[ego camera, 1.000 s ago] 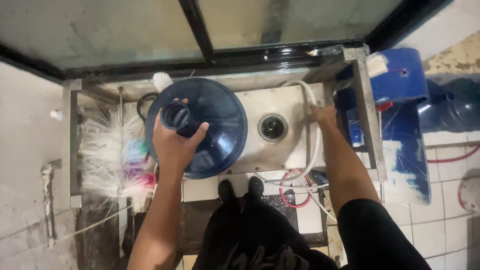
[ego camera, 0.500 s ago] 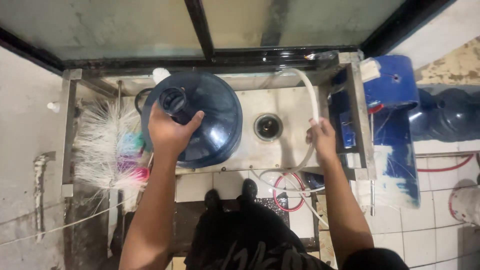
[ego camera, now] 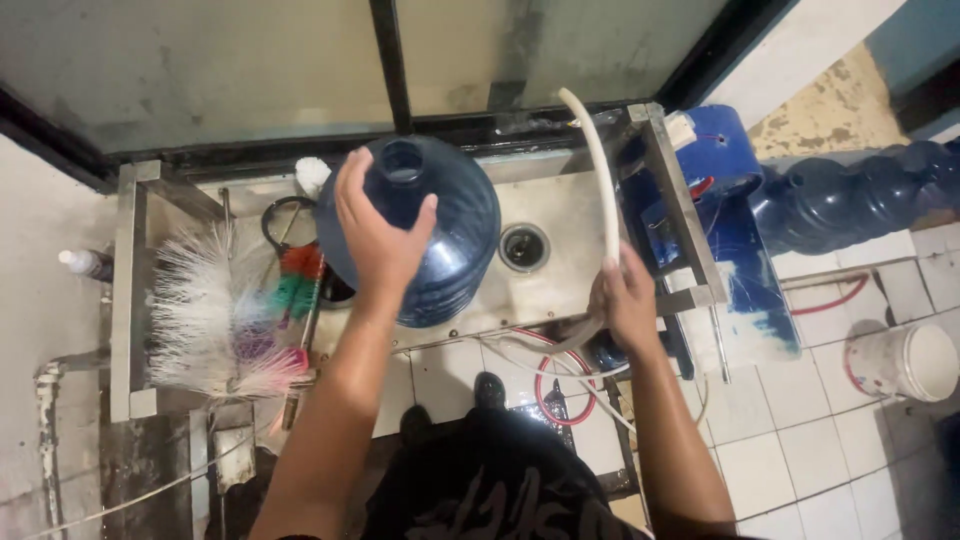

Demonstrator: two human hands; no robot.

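A large dark blue water jug (ego camera: 445, 235) stands upright in a steel sink basin (ego camera: 550, 290), its open neck facing up. My left hand (ego camera: 378, 235) grips the jug's shoulder just below the neck. My right hand (ego camera: 625, 300) holds a pale white hose (ego camera: 603, 175) at the basin's right edge; the hose rises and curves toward the back, its end above the basin's rear rim. The round drain (ego camera: 523, 247) lies between jug and hose.
A big white bristle brush (ego camera: 205, 315) and coloured brushes (ego camera: 295, 280) lie left of the jug. More blue jugs (ego camera: 850, 195) and a blue drum (ego camera: 720, 160) stand at the right. A white bucket (ego camera: 915, 362) sits on the tiled floor. Red and white tubes (ego camera: 545, 385) trail under the basin.
My right hand has taken the white hose and lifted it up over the basin. The jug has been tipped more upright under my left hand.
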